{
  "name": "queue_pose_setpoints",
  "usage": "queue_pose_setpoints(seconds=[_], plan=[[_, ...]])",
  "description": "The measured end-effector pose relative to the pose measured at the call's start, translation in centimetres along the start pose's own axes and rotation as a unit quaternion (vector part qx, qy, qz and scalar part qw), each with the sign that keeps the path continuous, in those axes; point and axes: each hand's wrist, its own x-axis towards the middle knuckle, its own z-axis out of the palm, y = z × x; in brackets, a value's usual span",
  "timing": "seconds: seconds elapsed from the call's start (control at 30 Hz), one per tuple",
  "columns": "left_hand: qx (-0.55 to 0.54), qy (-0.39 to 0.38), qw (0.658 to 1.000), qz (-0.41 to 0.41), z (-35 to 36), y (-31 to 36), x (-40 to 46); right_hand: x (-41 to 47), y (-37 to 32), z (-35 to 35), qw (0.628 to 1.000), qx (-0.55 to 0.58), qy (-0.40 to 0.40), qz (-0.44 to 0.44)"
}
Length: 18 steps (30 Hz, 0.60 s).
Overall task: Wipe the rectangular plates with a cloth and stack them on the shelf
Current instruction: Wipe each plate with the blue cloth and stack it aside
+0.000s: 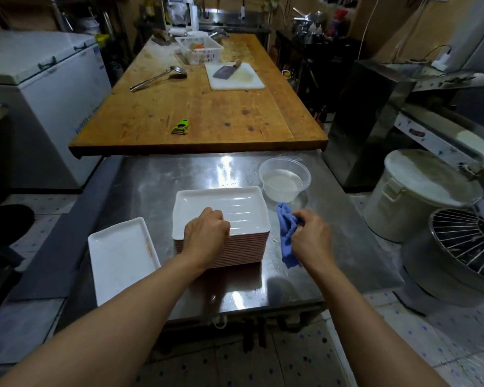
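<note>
A tall stack of white rectangular plates [229, 205] stands in the middle of a steel table [162, 180]. My left hand [206, 233] lies over the stack's near left corner, fingers curled on the top plate's rim. My right hand [309, 233] holds a crumpled blue cloth [287, 233] just right of the stack, the cloth hanging down to the table. A single white rectangular plate [121, 255] lies flat at the table's left edge, with a brownish smear along its right rim.
A clear plastic bowl of water [284, 180] sits behind the cloth. Beyond lies a wooden table [207, 113] with a green peeler [181, 127], a ladle [160, 76], a cutting board with a cleaver [234, 75] and a white basket [199, 48]. A white bucket [419, 194] and a wire-covered drum [464, 247] stand right.
</note>
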Motion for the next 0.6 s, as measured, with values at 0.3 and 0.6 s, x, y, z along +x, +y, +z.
queue_pose_setpoints(seconds=[0.3,0.6], plan=[[-0.028,0.091,0.995,0.019,-2.9,0.0,0.8,-0.4,-0.9,-0.7,0.996,0.086,0.010,0.013],[-0.247,0.163,0.950,-0.101,-9.2,0.6,2.7,-1.2,-6.3,-3.8,0.974,0.146,0.123,-0.122]])
